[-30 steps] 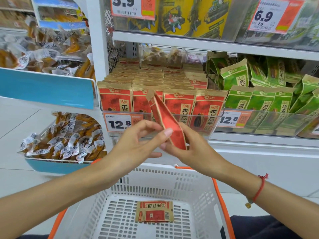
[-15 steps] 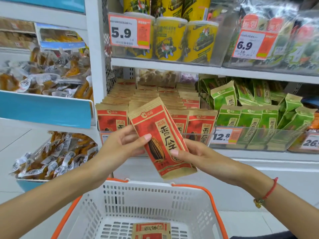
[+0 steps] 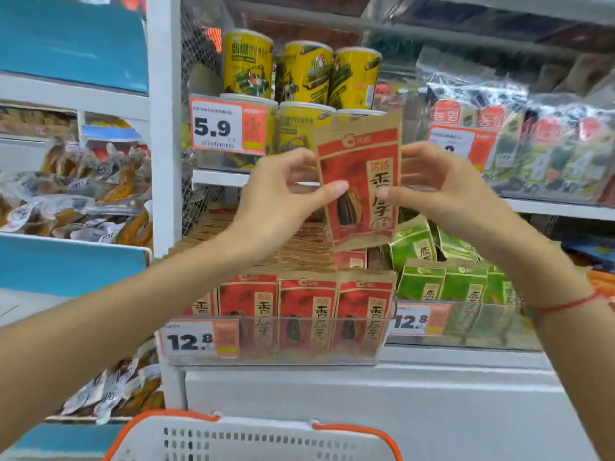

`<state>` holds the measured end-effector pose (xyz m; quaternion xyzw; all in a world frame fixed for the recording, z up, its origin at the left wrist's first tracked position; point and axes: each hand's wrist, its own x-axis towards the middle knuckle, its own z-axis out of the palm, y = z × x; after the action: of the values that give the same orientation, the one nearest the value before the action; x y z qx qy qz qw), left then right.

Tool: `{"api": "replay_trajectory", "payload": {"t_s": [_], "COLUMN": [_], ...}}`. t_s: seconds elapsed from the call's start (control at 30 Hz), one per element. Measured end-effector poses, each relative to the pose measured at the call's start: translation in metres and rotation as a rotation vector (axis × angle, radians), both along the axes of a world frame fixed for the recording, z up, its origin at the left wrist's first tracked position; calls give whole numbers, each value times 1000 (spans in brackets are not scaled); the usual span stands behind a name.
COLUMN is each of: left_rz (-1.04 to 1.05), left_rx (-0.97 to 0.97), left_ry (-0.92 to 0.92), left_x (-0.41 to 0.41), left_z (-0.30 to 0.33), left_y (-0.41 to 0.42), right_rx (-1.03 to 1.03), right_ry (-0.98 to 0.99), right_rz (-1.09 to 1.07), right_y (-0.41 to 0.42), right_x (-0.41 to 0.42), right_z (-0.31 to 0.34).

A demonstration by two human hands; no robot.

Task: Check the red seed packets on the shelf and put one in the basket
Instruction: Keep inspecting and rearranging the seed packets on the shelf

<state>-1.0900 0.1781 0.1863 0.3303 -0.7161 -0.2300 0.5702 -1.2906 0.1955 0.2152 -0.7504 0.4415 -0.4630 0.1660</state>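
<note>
head view, red pkt (image 3: 361, 191) btwn both grips

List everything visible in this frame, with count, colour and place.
held seed packet: one, red and tan, upright between both hands
shelved seed packets: many, red, clear bin below
green packets: several, right of red ones
yellow cans: several, upper shelf
price tags: four, white and orange, shelf fronts
basket: one, white, orange handles, bottom edge
left hand: pinches packet's left side
right hand: pinches packet's right side, red string on wrist
</note>
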Motion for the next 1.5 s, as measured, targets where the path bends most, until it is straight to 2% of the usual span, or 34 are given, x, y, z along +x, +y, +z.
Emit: {"api": "replay_trajectory", "payload": {"t_s": [0.17, 0.3, 0.47, 0.6, 0.7, 0.8, 0.9, 0.97, 1.1, 1.17, 1.23, 1.3, 1.43, 1.5], "left_rz": [84, 107, 20, 4, 38, 164, 191, 200, 199, 191, 194, 196, 100, 74], "left_rx": [8, 25, 66, 78, 117, 80, 41, 20, 18, 15, -20, -29, 102, 117], "left_ry": [-129, -188, -163, -219, -336, -571, -587, -668, -809, -851, -920, -945, -929, -891], "left_x": [-18, -22, -28, -29, -25, -22, -20, -21, -26, -32, -39, -45, -42, -38], "left_z": [-18, -22, -24, -25, -34, -42, -41, -41, -37, -38, -41, -43, -39, -38], "left_y": [-30, -43, -47, -53, -60, -63, -63, -64, -68, -71, -73, -76, -84, -84], "right_rx": [-120, -84, -117, -97, -27, 58, 167, 173, -13, -47, -23, 10, 43, 48], "right_ry": [65, 142, 275, 304, 347, 440, 617, 693, 590, 648, 726, 723, 720, 640], "right_rz": [-86, -96, -114, -123, -122, -133, -137, -176, -240, -275, -294, -300, -298, -241], "right_y": [-19, -32, -27, -31, -46, -56, -62, -65, -65, -63, -65, -66, -67, -66], "right_x": [-12, -21, -31, -33, -35, -37, -33, -31, -30, -30, -30, -31, -31, -31], "right_z": [0, -7, 2, -5, -24, -36, -46, -55, -60, -59, -64, -67, -66, -65]}}
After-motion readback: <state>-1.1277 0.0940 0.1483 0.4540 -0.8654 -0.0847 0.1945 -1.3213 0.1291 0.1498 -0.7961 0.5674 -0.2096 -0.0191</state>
